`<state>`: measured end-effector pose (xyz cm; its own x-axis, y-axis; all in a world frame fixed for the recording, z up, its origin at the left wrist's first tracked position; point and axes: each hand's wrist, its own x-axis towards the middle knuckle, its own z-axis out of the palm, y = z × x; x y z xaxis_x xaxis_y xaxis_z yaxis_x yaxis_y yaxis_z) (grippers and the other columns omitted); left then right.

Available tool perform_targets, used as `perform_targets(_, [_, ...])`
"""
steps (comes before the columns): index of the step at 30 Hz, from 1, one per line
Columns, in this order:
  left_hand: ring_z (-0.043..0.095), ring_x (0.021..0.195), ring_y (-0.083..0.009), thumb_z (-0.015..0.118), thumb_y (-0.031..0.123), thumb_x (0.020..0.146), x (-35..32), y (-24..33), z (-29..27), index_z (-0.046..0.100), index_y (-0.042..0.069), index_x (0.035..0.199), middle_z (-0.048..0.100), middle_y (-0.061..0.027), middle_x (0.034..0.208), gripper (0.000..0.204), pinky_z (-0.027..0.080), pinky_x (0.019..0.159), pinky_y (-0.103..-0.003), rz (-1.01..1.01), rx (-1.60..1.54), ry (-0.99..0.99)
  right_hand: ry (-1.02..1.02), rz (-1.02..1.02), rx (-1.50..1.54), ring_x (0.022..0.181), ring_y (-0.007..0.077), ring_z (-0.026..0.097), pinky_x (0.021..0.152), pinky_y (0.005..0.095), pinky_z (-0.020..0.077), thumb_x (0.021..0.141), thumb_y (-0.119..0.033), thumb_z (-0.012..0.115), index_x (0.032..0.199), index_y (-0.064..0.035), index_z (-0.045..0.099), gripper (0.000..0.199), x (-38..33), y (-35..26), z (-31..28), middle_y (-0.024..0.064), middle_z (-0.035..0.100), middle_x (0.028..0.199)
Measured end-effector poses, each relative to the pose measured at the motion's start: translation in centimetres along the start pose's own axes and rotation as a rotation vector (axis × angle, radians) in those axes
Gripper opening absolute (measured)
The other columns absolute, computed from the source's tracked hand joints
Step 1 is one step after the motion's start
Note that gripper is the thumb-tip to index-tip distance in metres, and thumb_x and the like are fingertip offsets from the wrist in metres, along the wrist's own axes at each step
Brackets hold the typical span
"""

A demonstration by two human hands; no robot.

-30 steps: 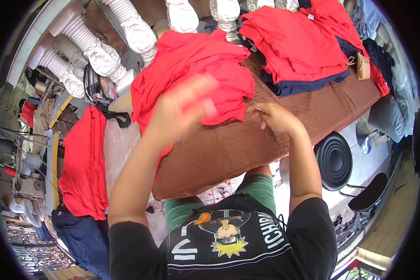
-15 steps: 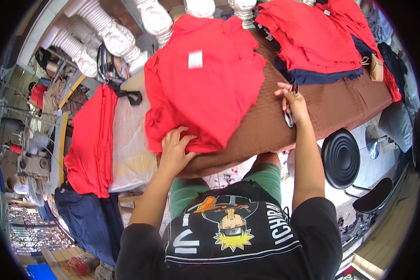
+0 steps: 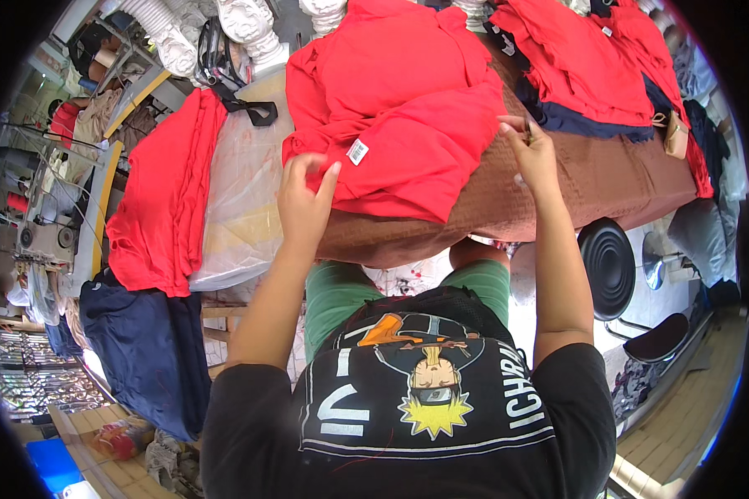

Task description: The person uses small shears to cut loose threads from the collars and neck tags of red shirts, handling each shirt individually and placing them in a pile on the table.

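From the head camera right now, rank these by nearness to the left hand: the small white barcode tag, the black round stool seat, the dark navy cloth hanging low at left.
1. Small white barcode tag: on the red garment, just right of the left hand.
2. Dark navy cloth: below and left, hanging beside the table.
3. Black round stool seat: far right, past the right hand.

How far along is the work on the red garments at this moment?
Looks done: a stack of red garments lies at the table's far right. In hand: the left hand rests on the near edge of the red garment with a white tag, while the right hand pinches something small at its right edge. Possibly left: red fabric hanging at left.
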<state>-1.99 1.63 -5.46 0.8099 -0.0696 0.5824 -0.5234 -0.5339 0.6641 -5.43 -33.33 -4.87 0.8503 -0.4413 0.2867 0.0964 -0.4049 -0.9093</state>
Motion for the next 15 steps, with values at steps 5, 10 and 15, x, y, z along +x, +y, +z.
perform_targets(5, [0.063,0.079,-0.0311,0.068,0.023,0.085,4.7,-2.1,3.2,0.062,0.002,0.097,0.065,-0.0151,0.086,0.025,0.048,0.072,-0.037,0.119,0.297,-0.477,-0.206,-0.083,-0.120,0.059,0.0046,0.046,0.056,0.0233,0.0418,0.086,-0.015,0.068,0.105,-0.0132,0.071,0.019,-1.0,-4.3,3.0,0.0014,0.066,0.080])
perform_targets(10, [0.063,0.067,-0.0280,0.067,0.020,0.085,9.7,6.9,1.2,0.066,0.009,0.101,0.063,-0.0162,0.076,0.019,0.048,0.063,-0.035,0.333,-0.006,-0.561,-0.278,-0.370,-0.026,0.058,0.0027,0.038,0.055,0.0207,0.0363,0.081,-0.016,0.075,0.113,-0.0085,0.067,0.034,-1.5,-12.2,4.5,-0.0019,0.060,0.083])
perform_targets(15, [0.064,0.086,-0.0107,0.066,0.017,0.088,15.8,14.6,-1.7,0.068,0.003,0.106,0.070,-0.0016,0.097,0.023,0.050,0.079,-0.026,0.323,-0.413,-0.577,-0.422,-0.631,-0.067,0.054,-0.0012,0.036,0.048,0.0180,0.0297,0.080,-0.017,0.078,0.110,-0.0051,0.066,0.035,2.8,-18.7,3.3,-0.0094,0.053,0.068])
